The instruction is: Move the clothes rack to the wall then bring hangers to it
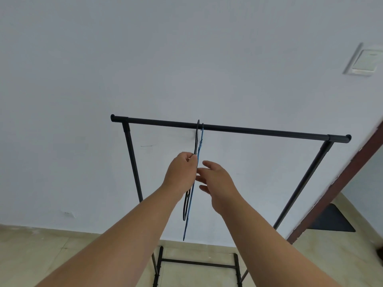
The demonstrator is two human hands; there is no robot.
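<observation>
A black metal clothes rack (259,131) stands against the white wall, its top bar running left to right. Two thin hangers are hooked over the bar near its middle, seen edge on: a black hanger (185,210) and a blue hanger (200,146) side by side. My left hand (181,172) pinches the hangers just below their hooks. My right hand (217,183) hovers right beside them with its fingers spread, holding nothing.
The white wall (186,59) is directly behind the rack. A white box (219,61) is mounted on it at the upper right. A dark brown door frame (339,183) slants down the right side. Beige tiled floor (41,251) lies below, and the rack's base bars (196,264) rest on it.
</observation>
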